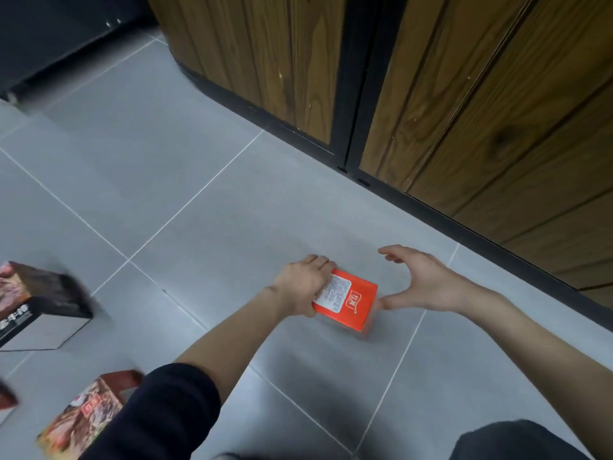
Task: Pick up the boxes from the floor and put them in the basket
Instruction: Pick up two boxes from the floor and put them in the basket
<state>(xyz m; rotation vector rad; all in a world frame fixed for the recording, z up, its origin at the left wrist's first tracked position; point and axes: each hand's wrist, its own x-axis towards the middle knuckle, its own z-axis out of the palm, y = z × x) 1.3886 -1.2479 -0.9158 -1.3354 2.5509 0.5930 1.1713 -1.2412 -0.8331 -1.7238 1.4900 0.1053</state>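
Recorded grey tiled floor point(199, 161) along wooden cabinet point(464, 94). Found orange box point(348, 298) on floor near cabinet's foot, left hand point(303, 283) gripping its left edge; right hand point(428, 283) spread, empty, thumb at right edge. Judged light, stiff, slick cardboard; advised clamping opposite edges.

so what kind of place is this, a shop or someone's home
Likely a shop, though not certain: a grey tiled floor, a wood-panelled unit with black framing, and printed retail packs, such as the orange box and a dark box.
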